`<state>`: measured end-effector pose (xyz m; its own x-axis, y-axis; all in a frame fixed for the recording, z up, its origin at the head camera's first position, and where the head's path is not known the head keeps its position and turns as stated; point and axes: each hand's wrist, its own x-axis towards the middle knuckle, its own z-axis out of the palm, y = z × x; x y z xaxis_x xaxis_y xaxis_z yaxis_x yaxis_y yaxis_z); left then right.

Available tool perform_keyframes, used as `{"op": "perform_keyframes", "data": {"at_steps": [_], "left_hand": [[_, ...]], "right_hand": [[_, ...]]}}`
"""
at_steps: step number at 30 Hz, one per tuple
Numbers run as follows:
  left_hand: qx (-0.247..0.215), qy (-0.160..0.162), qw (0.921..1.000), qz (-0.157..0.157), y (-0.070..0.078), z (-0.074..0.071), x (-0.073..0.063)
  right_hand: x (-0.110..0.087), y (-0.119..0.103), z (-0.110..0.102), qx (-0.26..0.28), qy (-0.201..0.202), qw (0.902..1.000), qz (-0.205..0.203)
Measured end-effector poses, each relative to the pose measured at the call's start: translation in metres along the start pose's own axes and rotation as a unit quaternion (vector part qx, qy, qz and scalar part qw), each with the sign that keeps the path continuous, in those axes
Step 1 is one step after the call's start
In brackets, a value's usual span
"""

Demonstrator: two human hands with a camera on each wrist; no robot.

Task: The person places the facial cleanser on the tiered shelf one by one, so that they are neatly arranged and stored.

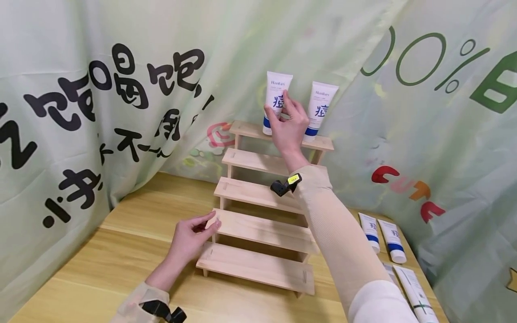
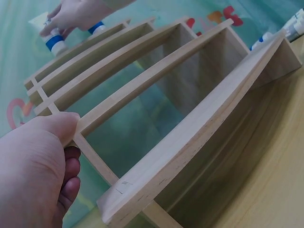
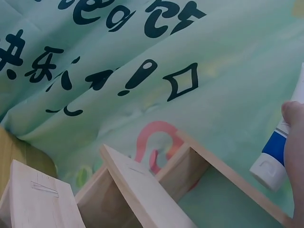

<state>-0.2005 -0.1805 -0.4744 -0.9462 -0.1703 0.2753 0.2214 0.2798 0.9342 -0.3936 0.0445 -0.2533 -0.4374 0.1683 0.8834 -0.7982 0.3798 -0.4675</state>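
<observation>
My right hand (image 1: 291,123) pinches a white squeeze tube (image 1: 278,80) with a blue band, thumb and fingers at its sides. It stands cap down, close over the top step of a wooden stepped display stand (image 1: 258,224). In the right wrist view the white cap (image 3: 267,172) shows just above the top step's edge. A matching tube (image 1: 324,96) stands on its cap to the right, partly behind my hand. My left hand (image 1: 190,237) grips the stand's left end at the second step from the bottom, thumb on top in the left wrist view.
Two blue-banded tubes (image 1: 369,229) lie on the wooden table (image 1: 133,255) to the right of the stand. Nearer me lies a white tube with a green line (image 1: 415,291), partly beside my right sleeve. Printed cloth curtains (image 1: 250,40) hang close behind the stand and along both sides.
</observation>
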Motion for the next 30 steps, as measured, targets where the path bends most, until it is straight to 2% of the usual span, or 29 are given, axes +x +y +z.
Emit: {"op": "perform_keyframes", "data": {"at_steps": [14,30], "left_hand": [[0.001,0.003,1.0000,0.004,-0.002,0.001,0.000],[-0.007,0.004,1.0000,0.000,0.001,0.001,0.000]], "right_hand": [[-0.001,0.014,0.015,-0.017,-0.008,0.9998,-0.010],[-0.007,0.016,0.022,0.006,0.013,0.9999,0.004]]}}
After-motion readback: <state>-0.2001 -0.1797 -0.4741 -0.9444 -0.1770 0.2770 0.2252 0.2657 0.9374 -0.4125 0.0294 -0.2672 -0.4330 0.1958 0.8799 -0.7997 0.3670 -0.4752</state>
